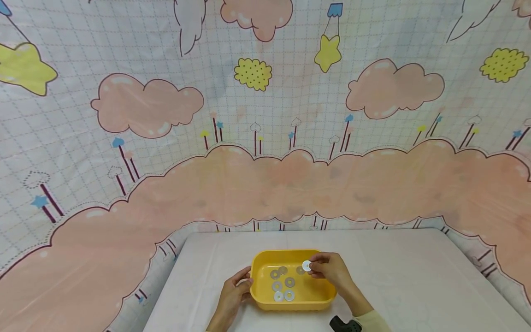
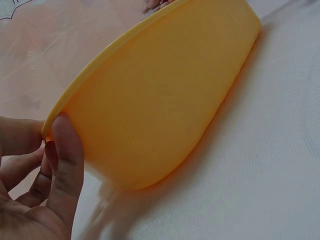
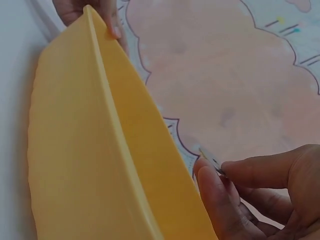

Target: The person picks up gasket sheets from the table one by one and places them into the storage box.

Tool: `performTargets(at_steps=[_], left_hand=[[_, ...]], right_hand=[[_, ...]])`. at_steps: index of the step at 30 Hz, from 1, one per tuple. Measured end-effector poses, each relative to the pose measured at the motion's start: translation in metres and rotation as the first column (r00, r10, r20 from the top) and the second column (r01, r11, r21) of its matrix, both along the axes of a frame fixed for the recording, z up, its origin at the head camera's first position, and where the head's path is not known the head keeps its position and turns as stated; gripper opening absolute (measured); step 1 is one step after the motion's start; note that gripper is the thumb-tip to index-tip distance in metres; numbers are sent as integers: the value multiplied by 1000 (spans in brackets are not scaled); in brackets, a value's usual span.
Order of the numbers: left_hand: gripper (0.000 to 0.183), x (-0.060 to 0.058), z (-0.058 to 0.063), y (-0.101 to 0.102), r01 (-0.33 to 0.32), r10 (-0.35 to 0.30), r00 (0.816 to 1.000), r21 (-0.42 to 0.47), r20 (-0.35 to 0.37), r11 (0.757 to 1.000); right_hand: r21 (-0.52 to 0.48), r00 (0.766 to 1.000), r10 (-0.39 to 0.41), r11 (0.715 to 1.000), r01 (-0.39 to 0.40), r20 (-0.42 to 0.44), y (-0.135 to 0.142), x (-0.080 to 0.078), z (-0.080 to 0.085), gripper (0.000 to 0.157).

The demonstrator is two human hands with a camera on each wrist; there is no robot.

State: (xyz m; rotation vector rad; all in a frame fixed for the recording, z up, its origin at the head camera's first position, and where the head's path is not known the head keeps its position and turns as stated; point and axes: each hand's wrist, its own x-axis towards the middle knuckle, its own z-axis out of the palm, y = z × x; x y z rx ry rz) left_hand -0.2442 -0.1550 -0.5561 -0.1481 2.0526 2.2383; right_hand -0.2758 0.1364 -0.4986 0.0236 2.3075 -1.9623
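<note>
A yellow plastic tub [image 1: 313,295] stands on the white table, with several flat metal washers [image 1: 279,299] spread over its floor. My left hand [image 1: 233,291] grips the tub's left end; in the left wrist view the thumb [image 2: 68,145] lies against the outer wall and the fingers are at the rim. Over the tub's far right part, my right hand [image 1: 335,272] pinches one shiny washer [image 1: 304,263] between thumb and fingertips. The right wrist view shows this washer [image 3: 211,161] edge-on, above the rim. Another washer [image 1: 299,270] lies just left of it in the head view.
The white tabletop [image 1: 415,276] stretches out on both sides of the tub. Behind it hangs a cloth [image 1: 315,189] printed with clouds and stars. A black strap-like device [image 1: 345,324] sits by the right sleeve [image 1: 373,320].
</note>
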Motion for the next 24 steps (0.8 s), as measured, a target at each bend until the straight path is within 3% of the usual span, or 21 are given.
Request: performTargets(at_steps=[10,24], left_hand=[[55,3,1,1,-1,1,1000,0,-4,1000],[55,2,-1,1,-8,8,1000,6,-4,1000]], right_hand=[[32,999,-18,999,17,45,-6,2,-6,14],[109,1000,-12,994,9,27,-4,6,-7,20]])
